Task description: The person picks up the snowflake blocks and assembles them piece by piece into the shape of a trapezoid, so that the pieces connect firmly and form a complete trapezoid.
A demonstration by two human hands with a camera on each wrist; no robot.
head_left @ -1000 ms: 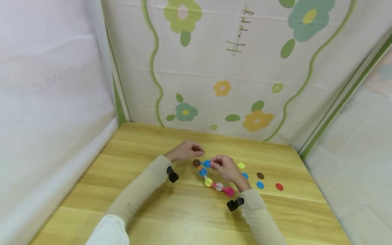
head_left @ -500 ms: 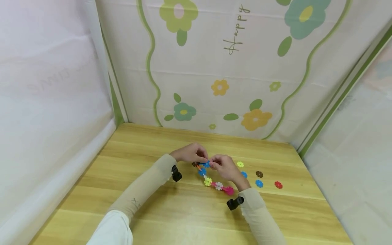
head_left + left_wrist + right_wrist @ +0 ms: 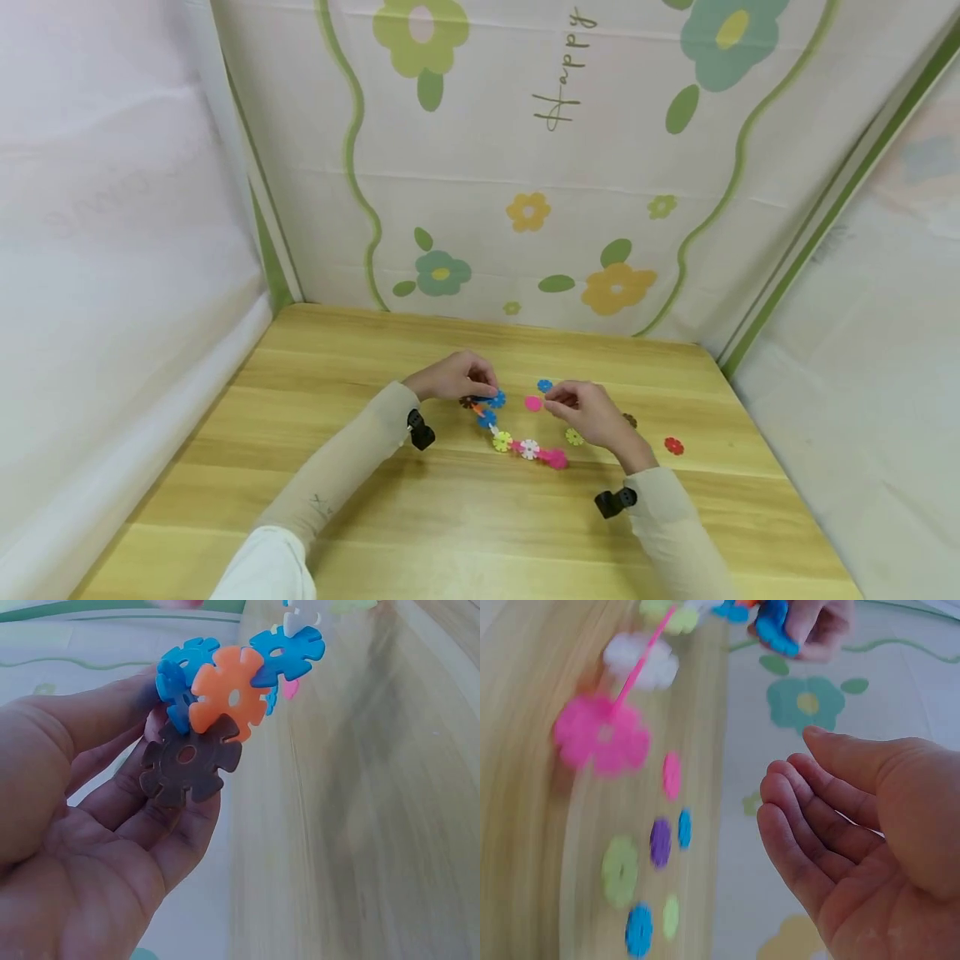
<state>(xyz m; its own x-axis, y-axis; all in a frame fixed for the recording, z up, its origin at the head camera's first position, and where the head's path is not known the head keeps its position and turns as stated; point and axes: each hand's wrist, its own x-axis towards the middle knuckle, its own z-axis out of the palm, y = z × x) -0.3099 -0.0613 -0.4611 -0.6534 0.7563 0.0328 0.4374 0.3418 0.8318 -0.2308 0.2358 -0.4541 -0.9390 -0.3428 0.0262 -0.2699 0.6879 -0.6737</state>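
My left hand [image 3: 456,377] pinches the blue end of a chain of slotted plastic flower discs. In the left wrist view, the thumb and fingers grip blue discs, beside the chain's brown disc [image 3: 186,772] and orange disc [image 3: 217,697]. From there the chain runs toward the front right through blue, white and yellow discs [image 3: 502,442] to a pink disc [image 3: 556,459]. My right hand [image 3: 592,410] hovers over the loose discs, its fingers loosely bent and its thumb apart. Nothing shows between them in the right wrist view.
Loose discs lie on the wooden table [image 3: 420,525] around the right hand: a pink disc [image 3: 533,403], a blue disc [image 3: 545,386], a yellow-green disc [image 3: 573,437] and a red disc [image 3: 673,446]. A purple disc [image 3: 661,841] shows in the right wrist view. Patterned cloth [image 3: 480,167] hangs behind.
My left hand came in and took hold of the blue end of the chain. My right hand let go of that end and moved right, uncovering loose pink and blue discs.
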